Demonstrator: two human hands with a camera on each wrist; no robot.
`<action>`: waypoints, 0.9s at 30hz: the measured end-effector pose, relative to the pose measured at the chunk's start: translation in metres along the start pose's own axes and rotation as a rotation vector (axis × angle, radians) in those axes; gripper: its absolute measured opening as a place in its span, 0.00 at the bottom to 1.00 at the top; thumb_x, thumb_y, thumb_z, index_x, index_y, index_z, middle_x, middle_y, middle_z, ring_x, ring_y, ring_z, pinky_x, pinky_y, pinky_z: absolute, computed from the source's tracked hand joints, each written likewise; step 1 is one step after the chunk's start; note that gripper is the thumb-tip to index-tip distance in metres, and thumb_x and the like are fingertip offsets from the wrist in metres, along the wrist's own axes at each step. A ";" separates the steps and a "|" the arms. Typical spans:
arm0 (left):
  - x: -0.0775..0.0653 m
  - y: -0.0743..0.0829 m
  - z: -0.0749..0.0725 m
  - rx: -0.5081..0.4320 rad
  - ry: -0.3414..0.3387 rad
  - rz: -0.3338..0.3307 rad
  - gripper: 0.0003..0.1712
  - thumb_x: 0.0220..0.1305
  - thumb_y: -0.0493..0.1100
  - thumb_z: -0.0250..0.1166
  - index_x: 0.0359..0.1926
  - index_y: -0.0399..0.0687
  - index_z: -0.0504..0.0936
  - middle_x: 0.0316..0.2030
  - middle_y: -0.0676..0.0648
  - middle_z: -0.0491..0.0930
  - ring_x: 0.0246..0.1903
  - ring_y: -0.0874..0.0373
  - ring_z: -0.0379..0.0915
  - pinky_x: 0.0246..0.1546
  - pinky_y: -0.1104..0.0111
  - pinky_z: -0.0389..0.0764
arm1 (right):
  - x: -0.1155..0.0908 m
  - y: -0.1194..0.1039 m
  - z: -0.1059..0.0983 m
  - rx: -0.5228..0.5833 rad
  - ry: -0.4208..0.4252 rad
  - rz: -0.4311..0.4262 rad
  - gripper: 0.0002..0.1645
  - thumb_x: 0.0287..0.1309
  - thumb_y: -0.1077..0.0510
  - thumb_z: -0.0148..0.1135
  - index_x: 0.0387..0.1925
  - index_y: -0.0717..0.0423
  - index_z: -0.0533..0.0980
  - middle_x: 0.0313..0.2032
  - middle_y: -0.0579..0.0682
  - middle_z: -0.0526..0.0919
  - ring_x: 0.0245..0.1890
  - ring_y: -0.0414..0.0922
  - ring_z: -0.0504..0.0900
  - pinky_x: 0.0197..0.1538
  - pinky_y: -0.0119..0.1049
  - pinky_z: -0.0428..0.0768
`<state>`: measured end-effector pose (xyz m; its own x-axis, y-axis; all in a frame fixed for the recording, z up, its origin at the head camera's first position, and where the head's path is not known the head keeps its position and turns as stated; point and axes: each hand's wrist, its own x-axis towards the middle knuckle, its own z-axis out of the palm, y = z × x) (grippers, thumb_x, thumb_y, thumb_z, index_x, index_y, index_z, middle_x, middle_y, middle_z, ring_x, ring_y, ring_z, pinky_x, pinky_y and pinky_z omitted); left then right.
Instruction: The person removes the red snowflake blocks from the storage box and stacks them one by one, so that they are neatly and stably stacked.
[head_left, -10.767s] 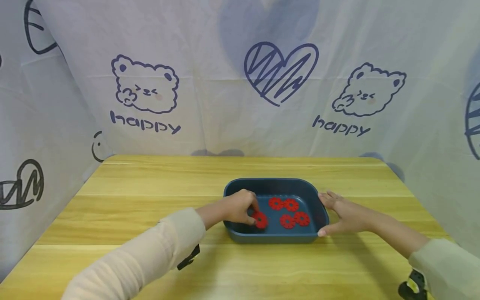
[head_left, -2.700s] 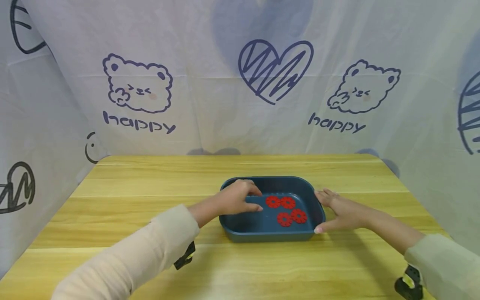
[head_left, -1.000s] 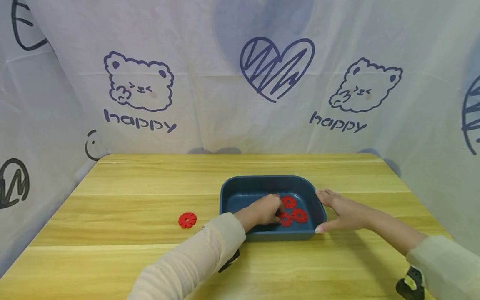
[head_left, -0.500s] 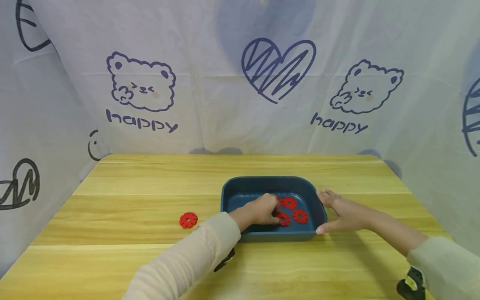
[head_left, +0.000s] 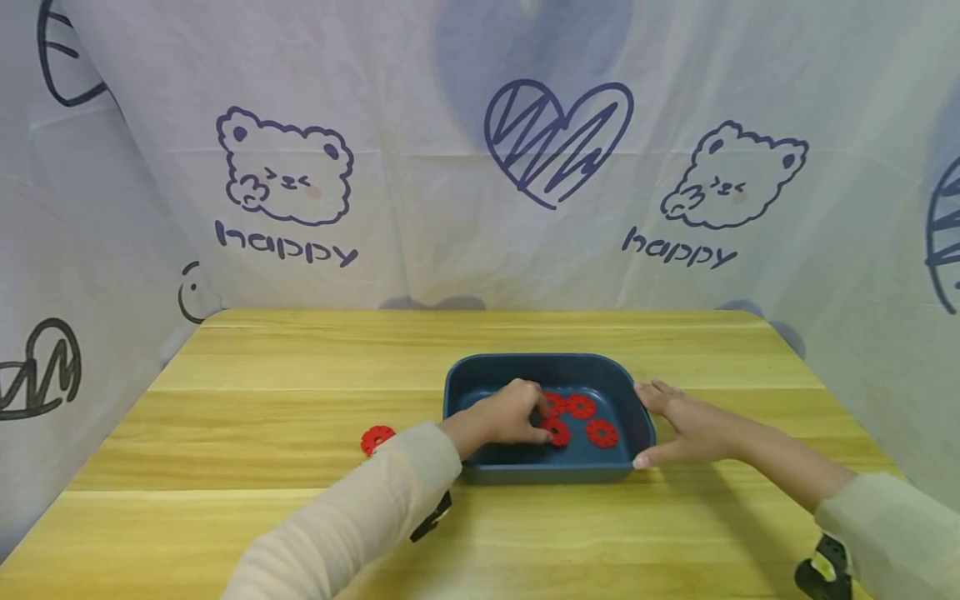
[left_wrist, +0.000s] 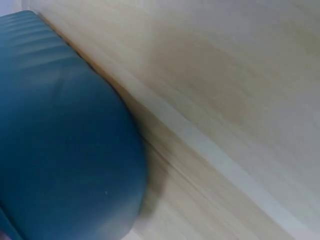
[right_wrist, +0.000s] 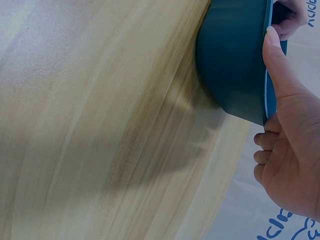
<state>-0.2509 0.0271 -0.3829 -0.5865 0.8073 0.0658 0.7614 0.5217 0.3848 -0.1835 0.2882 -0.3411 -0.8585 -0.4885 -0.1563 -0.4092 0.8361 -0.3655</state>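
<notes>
A dark blue rectangular bin (head_left: pixel 555 475) stands on the table. My left hand (head_left: pixel 504 414) reaches into it, and its thumb and fingers pinch a red snowflake disc (head_left: pixel 557 432); part of the grip is hidden behind the hand. More notched discs lie on the bin floor: one at the fingertips, a middle one (head_left: pixel 580 407) beside it and a right one (head_left: pixel 602 433). My right hand (head_left: pixel 686 425) rests against the bin's right end, its thumb on the rim, spread away from the fingers. The left wrist view has the bin's outer wall (left_wrist: pixel 65 140) and no hand clearly.
Another red disc (head_left: pixel 377 438) lies on the wooden table (head_left: pixel 300 367) left of the bin, partly covered by the left sleeve (head_left: pixel 360 508). A white cloth with drawings (head_left: pixel 427 200) hangs behind the table and along both sides.
Since half a second ago my left hand has drawn slightly left, and the pinched disc has moved left with it. A disc lying on the table showed one second ago. The right hand stays put.
</notes>
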 end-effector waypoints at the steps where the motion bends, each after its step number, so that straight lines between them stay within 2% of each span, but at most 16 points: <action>1: -0.001 0.000 -0.001 -0.010 0.005 0.002 0.15 0.54 0.43 0.68 0.38 0.34 0.83 0.39 0.41 0.82 0.41 0.53 0.78 0.41 0.72 0.79 | 0.000 0.000 0.000 -0.001 0.000 0.001 0.65 0.42 0.34 0.67 0.65 0.77 0.52 0.66 0.74 0.53 0.66 0.73 0.46 0.62 0.68 0.53; 8: -0.009 -0.001 -0.009 -0.073 0.040 0.045 0.13 0.53 0.43 0.69 0.35 0.36 0.84 0.36 0.43 0.81 0.35 0.55 0.76 0.34 0.77 0.76 | -0.001 0.002 0.000 -0.003 -0.001 0.015 0.65 0.41 0.34 0.68 0.65 0.77 0.52 0.66 0.74 0.53 0.66 0.73 0.45 0.62 0.68 0.53; 11: -0.012 0.000 -0.012 -0.085 0.056 0.065 0.12 0.52 0.42 0.69 0.35 0.37 0.84 0.35 0.44 0.80 0.35 0.56 0.76 0.35 0.78 0.76 | -0.001 0.002 -0.001 -0.007 0.000 0.009 0.65 0.42 0.34 0.67 0.65 0.77 0.52 0.66 0.74 0.53 0.65 0.74 0.46 0.61 0.68 0.53; 27: -0.029 0.001 -0.020 -0.061 0.058 0.108 0.14 0.53 0.44 0.69 0.36 0.37 0.84 0.36 0.44 0.80 0.35 0.55 0.77 0.34 0.78 0.76 | 0.000 0.001 -0.001 -0.008 0.001 0.004 0.65 0.42 0.34 0.68 0.65 0.77 0.52 0.66 0.74 0.53 0.66 0.73 0.46 0.62 0.68 0.53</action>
<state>-0.2384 -0.0014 -0.3656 -0.5188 0.8393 0.1626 0.8037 0.4139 0.4274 -0.1843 0.2887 -0.3409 -0.8604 -0.4850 -0.1563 -0.4084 0.8398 -0.3577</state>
